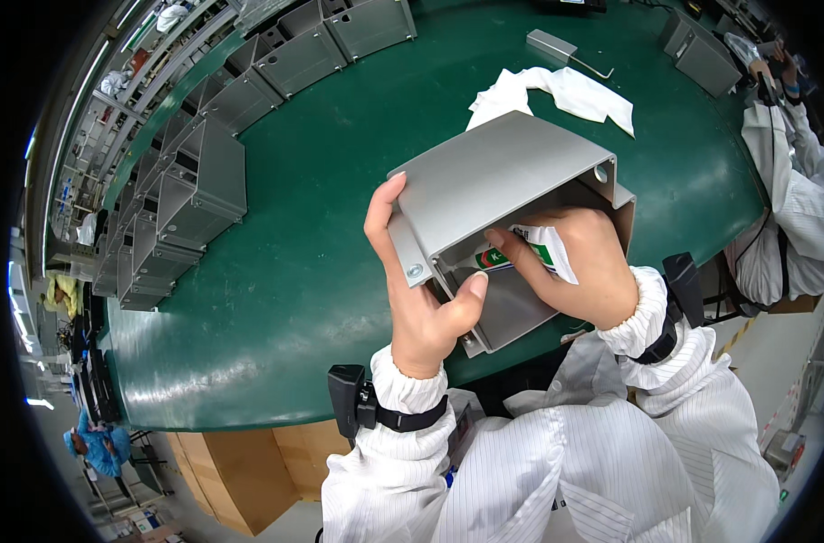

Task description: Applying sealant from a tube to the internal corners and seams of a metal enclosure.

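Note:
A grey sheet-metal box [512,172] with an open side facing me is tilted above the green table [294,244]. My left hand [421,308] grips its left edge, thumb at the lip of the opening and a finger up along the outer wall. Inside the opening, my right hand [579,267] is closed round a white and green squeeze tube [548,249]. The tube's nozzle end points left toward the box's inner left corner; its tip is hard to make out. A round hole [601,174] shows near the box's upper right corner.
Several similar grey metal boxes [204,181] stand in a curved row along the table's left and far edge. White cloths [557,90] lie behind my box, near a small grey block [550,43] and a bent hex key [593,65]. Another person [783,181] sits at the right.

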